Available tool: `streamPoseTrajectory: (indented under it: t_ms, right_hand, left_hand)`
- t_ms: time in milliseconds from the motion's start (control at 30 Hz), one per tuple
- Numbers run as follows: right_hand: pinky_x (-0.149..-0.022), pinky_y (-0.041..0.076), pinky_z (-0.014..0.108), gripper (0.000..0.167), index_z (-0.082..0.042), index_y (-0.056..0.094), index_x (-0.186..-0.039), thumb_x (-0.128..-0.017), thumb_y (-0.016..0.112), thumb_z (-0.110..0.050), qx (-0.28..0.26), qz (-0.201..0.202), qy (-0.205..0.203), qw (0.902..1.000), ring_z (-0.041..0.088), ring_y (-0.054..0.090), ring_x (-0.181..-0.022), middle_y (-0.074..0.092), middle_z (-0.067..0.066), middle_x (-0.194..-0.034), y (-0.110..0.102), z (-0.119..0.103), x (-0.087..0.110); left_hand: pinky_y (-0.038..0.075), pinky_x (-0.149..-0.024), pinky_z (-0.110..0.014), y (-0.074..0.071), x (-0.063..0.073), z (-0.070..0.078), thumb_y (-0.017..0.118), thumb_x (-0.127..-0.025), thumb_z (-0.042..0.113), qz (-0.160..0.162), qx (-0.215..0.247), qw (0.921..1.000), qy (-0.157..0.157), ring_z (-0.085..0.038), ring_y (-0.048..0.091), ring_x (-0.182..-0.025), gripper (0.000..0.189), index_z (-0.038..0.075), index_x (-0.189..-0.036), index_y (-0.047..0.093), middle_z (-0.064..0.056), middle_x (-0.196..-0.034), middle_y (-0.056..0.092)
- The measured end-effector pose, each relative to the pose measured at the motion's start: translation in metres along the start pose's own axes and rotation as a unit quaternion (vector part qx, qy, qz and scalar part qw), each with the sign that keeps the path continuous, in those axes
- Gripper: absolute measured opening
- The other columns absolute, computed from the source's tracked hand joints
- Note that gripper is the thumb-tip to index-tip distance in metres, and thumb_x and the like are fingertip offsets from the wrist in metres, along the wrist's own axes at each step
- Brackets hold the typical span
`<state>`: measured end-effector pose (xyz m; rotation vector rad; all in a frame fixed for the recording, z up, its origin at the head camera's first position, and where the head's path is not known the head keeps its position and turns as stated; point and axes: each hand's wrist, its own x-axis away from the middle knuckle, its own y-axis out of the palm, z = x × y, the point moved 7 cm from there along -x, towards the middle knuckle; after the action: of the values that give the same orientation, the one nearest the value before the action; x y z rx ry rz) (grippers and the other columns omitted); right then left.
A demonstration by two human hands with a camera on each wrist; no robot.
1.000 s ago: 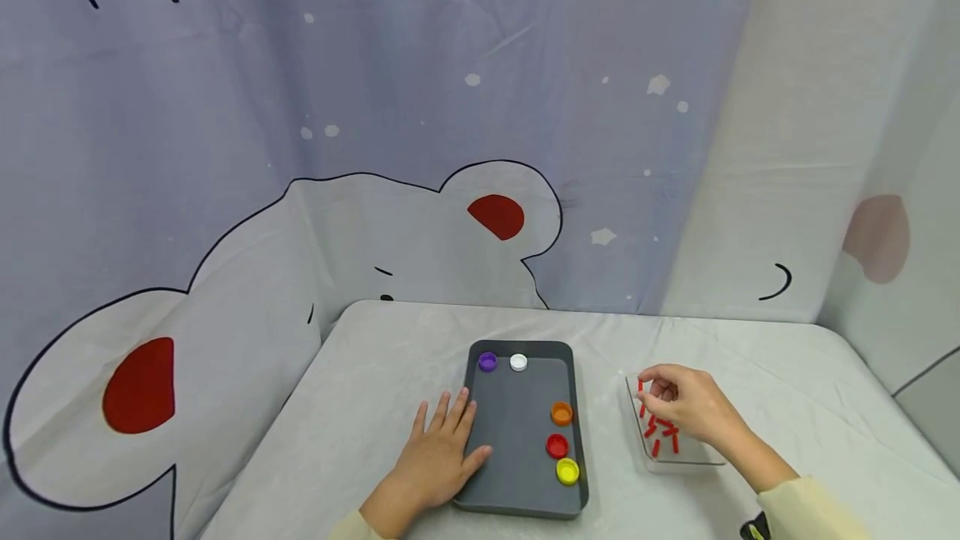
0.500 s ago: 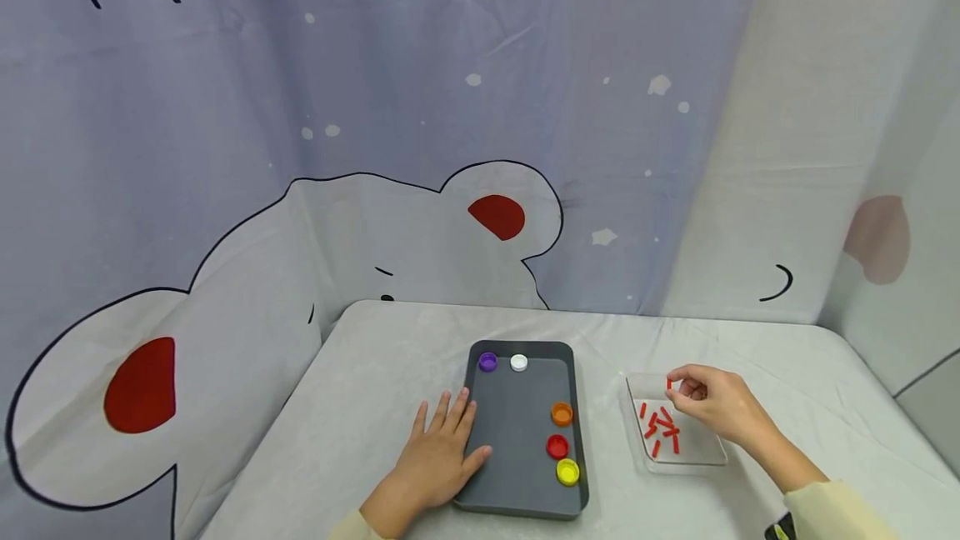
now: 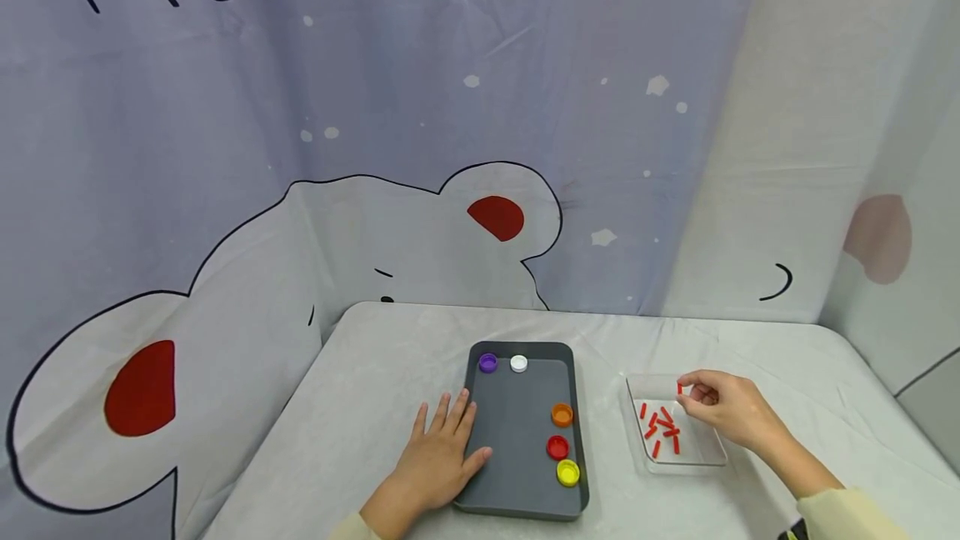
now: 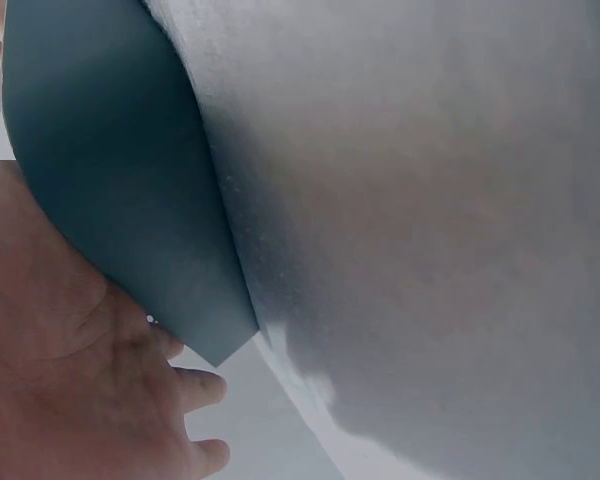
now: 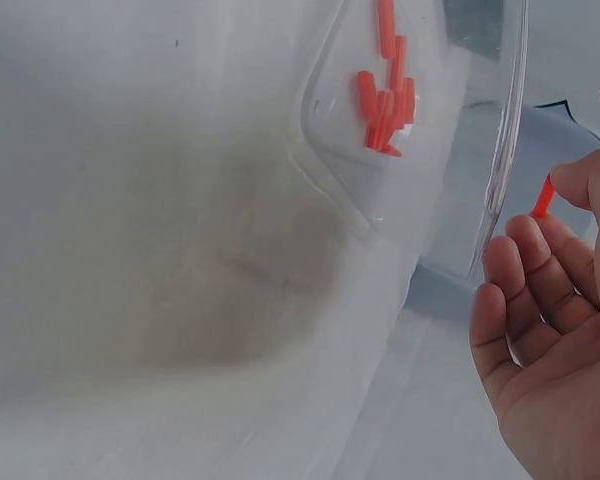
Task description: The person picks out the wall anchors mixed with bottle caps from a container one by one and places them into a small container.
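Observation:
Between its thumb and index finger, my right hand (image 3: 727,407) pinches a small red stick (image 5: 544,197), held above the far right part of a clear plastic box (image 3: 701,463). Several more red sticks (image 3: 664,423) lie loosely scattered on the floor of that box. My left hand (image 3: 435,457) rests with spread, straight fingers on the left rim of a dark grey tray (image 3: 510,440); the left wrist view shows its palm beside the tray's outer wall.
On the tray sit a purple cap (image 3: 487,362), a white cap (image 3: 518,363), an orange cap (image 3: 562,415), a red cap (image 3: 557,447) and a yellow cap (image 3: 567,472). A white cloth (image 3: 397,373) covers the table, and a printed curtain (image 3: 420,107) hangs behind it.
My right hand has moved to the right over the clear box, carrying the pinched red stick. The left hand and the tray stay where they were.

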<state>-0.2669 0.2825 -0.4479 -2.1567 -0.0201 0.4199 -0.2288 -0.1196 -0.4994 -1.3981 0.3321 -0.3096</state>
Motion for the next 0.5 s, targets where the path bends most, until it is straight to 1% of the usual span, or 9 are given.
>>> streamPoseTrajectory:
  t_ms: [267,433,500]
  right_hand:
    - [-0.061,0.045,0.022,0.019,-0.007,0.076,-0.101,-0.083,0.079,-0.013,-0.004,0.006,-0.015,0.9999,-0.004,0.051,-0.064,0.06,-0.014,-0.072,0.0,0.0004,-0.0007]
    - [-0.06,0.045,0.023,0.024,-0.004,0.076,-0.105,-0.084,0.08,-0.015,0.008,0.009,-0.022,0.9997,-0.005,0.05,-0.063,0.06,-0.014,-0.072,-0.0008,0.0005,-0.001]
    - [-0.06,0.045,0.023,0.022,-0.005,0.076,-0.104,-0.084,0.079,-0.015,0.013,0.012,-0.019,0.9997,-0.005,0.05,-0.063,0.059,-0.014,-0.072,-0.0016,0.0007,-0.0011]
  left_hand:
    - [0.014,-0.119,-0.066,0.0005,0.0016,-0.0023,0.041,-0.105,0.056,-0.007,0.006,0.9999,-0.007,-0.041,0.022,-0.152,0.073,0.004,-0.156,0.038,-0.014,-0.167,0.025]
    - [0.013,-0.119,-0.066,0.0007,0.0016,-0.0021,0.04,-0.105,0.056,-0.005,0.008,0.9999,-0.007,-0.041,0.022,-0.152,0.073,0.005,-0.156,0.038,-0.013,-0.167,0.025]
    - [0.013,-0.119,-0.065,0.0016,0.001,-0.0027,0.04,-0.105,0.056,-0.004,0.007,0.9999,-0.007,-0.041,0.022,-0.152,0.073,0.005,-0.156,0.038,-0.013,-0.167,0.025]
